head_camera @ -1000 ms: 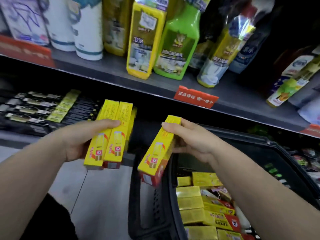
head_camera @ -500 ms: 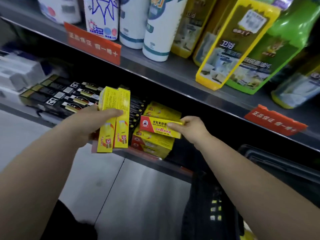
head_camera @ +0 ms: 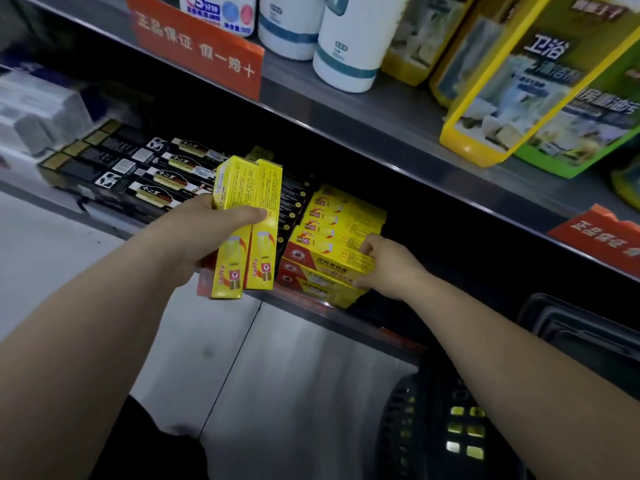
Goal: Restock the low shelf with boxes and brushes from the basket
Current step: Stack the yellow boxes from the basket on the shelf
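My left hand (head_camera: 204, 237) grips a bunch of long yellow boxes (head_camera: 247, 220), held upright in front of the low shelf (head_camera: 346, 322). To their right, my right hand (head_camera: 388, 266) pinches the right end of one yellow box (head_camera: 337, 263) that lies flat on top of a stack of yellow and red boxes (head_camera: 332, 223) on that shelf. The black basket (head_camera: 433, 410) stands on the floor at the lower right, with yellow boxes showing through its mesh wall. Black brush packs (head_camera: 156, 174) lie in rows on the shelf's left part.
The upper shelf (head_camera: 398, 112) overhangs the low one and carries white canisters (head_camera: 349, 39), yellow and green cleaner packs (head_camera: 540, 84) and red price tags (head_camera: 197, 46). White packages (head_camera: 34, 112) lie at the far left. Grey floor tiles (head_camera: 277, 393) spread below.
My right hand has carried its yellow box from above the basket to the shelf and laid it on the stack. My view has shifted left towards the shelf; the left hand keeps its boxes.
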Motion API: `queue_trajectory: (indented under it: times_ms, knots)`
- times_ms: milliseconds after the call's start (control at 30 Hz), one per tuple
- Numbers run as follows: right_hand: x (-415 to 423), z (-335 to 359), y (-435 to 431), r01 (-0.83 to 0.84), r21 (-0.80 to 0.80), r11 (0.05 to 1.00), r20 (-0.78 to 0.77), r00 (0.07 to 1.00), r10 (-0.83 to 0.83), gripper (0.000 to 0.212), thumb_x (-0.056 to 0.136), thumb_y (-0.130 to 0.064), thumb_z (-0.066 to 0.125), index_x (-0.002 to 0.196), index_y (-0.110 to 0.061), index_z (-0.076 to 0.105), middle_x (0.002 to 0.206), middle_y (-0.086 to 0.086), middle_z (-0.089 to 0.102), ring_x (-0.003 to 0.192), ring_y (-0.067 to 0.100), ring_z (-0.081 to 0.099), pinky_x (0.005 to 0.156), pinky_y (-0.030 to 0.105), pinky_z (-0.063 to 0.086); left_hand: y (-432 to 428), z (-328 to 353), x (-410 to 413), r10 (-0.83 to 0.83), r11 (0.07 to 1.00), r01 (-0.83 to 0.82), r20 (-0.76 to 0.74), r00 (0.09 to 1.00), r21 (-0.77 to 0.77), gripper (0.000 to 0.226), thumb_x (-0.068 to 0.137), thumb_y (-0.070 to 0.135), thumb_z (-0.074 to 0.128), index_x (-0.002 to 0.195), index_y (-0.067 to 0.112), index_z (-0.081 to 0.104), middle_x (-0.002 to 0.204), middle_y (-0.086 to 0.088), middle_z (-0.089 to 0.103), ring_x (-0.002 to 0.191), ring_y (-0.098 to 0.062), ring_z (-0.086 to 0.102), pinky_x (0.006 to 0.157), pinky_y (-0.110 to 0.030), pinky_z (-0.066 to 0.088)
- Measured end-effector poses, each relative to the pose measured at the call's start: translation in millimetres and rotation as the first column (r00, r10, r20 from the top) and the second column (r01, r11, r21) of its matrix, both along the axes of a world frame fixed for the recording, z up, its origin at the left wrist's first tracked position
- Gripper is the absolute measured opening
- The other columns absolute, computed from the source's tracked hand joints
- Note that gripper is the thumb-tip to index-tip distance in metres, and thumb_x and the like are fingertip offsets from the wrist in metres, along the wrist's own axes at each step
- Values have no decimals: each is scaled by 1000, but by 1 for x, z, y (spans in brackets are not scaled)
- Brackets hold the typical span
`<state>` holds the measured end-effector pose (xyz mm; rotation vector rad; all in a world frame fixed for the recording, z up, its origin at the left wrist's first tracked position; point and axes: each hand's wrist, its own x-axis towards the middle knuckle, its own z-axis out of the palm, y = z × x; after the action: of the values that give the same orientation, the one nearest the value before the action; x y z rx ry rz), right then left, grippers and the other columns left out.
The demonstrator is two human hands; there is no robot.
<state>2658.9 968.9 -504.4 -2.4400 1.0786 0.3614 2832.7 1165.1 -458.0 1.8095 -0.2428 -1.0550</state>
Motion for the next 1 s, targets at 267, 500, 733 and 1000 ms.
queue_trajectory:
  times_ms: [267,500,733,1000]
  knots:
    - [2,1,3,-16,4,1000,-19,1000,17,59,71,-27,81,117,-18,46,119,6,56,96,19,53,75,28,45,-7,2,-12,4,1000,-5,-102,995,-13,62,77,41,72,129,16,51,106,-10,70,92,-29,68,87,-50,52]
    - [9,41,25,-192,4,981,518,840,163,89,75,-31,76,144,-36,21,148,1,26,135,11,26,108,25,25,-17,5,-29,-116,993,114,-170,979,-21,43,74,34,75,109,12,64,93,-12,74,87,-30,70,84,-50,54]
    - [8,57,32,-398,-244,884,427,774,466,80,71,-28,79,139,-25,38,150,-9,29,136,10,27,106,18,20,-20,12,-35,-338,941,332,-274,901,-69,62,49,40,76,103,10,66,89,-13,75,81,-28,72,75,-44,57]
    - [-8,59,7,-119,-213,970,448,870,205,47,60,-33,85,89,-16,51,86,-3,61,77,15,57,68,37,48,-18,7,-23,-107,994,103,-237,965,-31,72,60,55,72,107,3,60,90,-18,71,81,-33,68,67,-44,56]
